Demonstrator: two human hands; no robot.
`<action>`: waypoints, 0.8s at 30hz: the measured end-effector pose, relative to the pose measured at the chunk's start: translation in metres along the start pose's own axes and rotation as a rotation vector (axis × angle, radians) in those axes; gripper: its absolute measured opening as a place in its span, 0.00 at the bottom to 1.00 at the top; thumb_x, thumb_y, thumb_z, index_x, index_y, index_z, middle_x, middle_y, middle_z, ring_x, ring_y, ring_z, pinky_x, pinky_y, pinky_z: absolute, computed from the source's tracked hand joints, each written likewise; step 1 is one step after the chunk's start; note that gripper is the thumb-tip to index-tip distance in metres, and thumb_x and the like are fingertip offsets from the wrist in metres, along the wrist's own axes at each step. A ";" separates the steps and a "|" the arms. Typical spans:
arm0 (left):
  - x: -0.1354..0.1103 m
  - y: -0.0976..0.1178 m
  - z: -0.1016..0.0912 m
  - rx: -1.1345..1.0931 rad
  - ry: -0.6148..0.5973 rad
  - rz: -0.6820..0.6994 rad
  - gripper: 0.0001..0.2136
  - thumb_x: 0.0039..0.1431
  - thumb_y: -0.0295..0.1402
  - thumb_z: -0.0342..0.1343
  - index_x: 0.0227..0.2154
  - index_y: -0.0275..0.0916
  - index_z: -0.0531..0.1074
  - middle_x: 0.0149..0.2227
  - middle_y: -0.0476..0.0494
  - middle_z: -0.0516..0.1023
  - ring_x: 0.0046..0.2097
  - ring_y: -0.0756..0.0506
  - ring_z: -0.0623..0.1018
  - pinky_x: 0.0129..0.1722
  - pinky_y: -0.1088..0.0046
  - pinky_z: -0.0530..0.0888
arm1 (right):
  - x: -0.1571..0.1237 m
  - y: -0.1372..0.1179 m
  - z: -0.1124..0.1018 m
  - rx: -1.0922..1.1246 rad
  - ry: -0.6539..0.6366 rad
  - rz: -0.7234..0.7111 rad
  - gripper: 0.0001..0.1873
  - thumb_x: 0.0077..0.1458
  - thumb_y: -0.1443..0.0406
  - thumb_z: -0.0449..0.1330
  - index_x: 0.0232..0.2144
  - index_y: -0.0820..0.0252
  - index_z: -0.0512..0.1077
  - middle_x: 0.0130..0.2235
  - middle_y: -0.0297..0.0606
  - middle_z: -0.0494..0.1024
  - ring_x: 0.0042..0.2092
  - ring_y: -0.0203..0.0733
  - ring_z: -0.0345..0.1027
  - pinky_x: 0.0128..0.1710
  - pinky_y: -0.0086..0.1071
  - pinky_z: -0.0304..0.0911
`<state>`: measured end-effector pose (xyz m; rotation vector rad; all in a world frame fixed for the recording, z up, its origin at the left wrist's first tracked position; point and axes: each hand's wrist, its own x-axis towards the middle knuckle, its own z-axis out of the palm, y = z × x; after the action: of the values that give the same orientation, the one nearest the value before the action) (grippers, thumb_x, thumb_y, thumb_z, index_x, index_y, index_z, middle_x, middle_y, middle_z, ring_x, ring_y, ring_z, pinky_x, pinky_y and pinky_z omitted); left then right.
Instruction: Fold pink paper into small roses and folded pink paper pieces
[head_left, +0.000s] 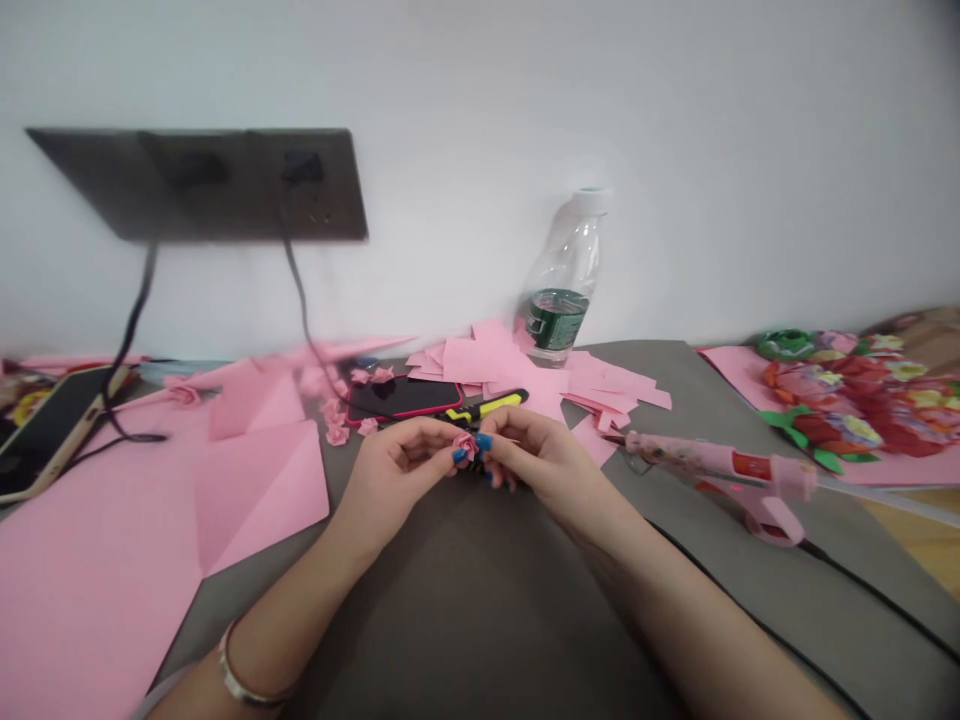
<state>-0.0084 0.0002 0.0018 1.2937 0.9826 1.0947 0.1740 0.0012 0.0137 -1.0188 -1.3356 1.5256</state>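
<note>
Between my two hands, over the grey table mat (pixel 465 600), is a small pink paper flower (pixel 466 445). My left hand (pixel 405 465) pinches it from the left, thumb and forefinger closed on its edge. From the right, my right hand (pixel 536 455) closes its thumb and forefinger on the same flower. Just behind the hands lies a yellow and black utility knife (pixel 495 403). A phone with a red edge (pixel 405 397) lies behind my left hand, with several small pink paper flowers (pixel 336 420) beside it.
Pink paper pieces (pixel 487 360) surround a plastic bottle (pixel 562 290) near the wall. A pink glue gun (pixel 720 465) with its cord lies right. Colourful paper flowers (pixel 847 390) sit far right. Large pink sheets (pixel 97 540) and another phone (pixel 56 430) lie left, below a socket panel (pixel 247 185).
</note>
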 end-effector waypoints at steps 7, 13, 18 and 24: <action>0.000 0.004 0.000 -0.083 -0.078 -0.036 0.08 0.53 0.36 0.69 0.33 0.39 0.82 0.31 0.45 0.84 0.31 0.49 0.80 0.34 0.75 0.78 | -0.006 -0.004 -0.002 0.352 -0.081 0.215 0.21 0.46 0.55 0.74 0.34 0.57 0.69 0.27 0.27 0.71 0.23 0.28 0.60 0.23 0.24 0.54; -0.002 0.004 0.001 -0.143 -0.096 -0.055 0.08 0.52 0.36 0.70 0.33 0.38 0.83 0.30 0.45 0.83 0.30 0.49 0.79 0.34 0.74 0.78 | -0.007 -0.006 -0.003 0.459 -0.161 0.323 0.22 0.44 0.57 0.76 0.29 0.59 0.67 0.23 0.26 0.67 0.22 0.27 0.53 0.23 0.24 0.49; -0.001 0.005 0.001 -0.160 -0.115 -0.046 0.09 0.52 0.37 0.70 0.33 0.38 0.82 0.31 0.45 0.83 0.30 0.49 0.79 0.34 0.75 0.77 | -0.007 -0.005 -0.002 0.478 -0.178 0.313 0.21 0.46 0.58 0.75 0.30 0.58 0.67 0.24 0.26 0.67 0.23 0.27 0.53 0.24 0.24 0.49; 0.001 0.006 0.001 -0.141 -0.059 -0.079 0.10 0.53 0.38 0.69 0.34 0.39 0.81 0.32 0.45 0.83 0.33 0.49 0.80 0.34 0.75 0.77 | -0.004 0.000 -0.004 0.256 -0.047 0.188 0.21 0.49 0.50 0.71 0.32 0.58 0.69 0.27 0.29 0.69 0.25 0.31 0.59 0.25 0.27 0.53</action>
<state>-0.0075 0.0003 0.0078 1.1577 0.8896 1.0405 0.1787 -0.0011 0.0132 -0.9707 -1.0648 1.8185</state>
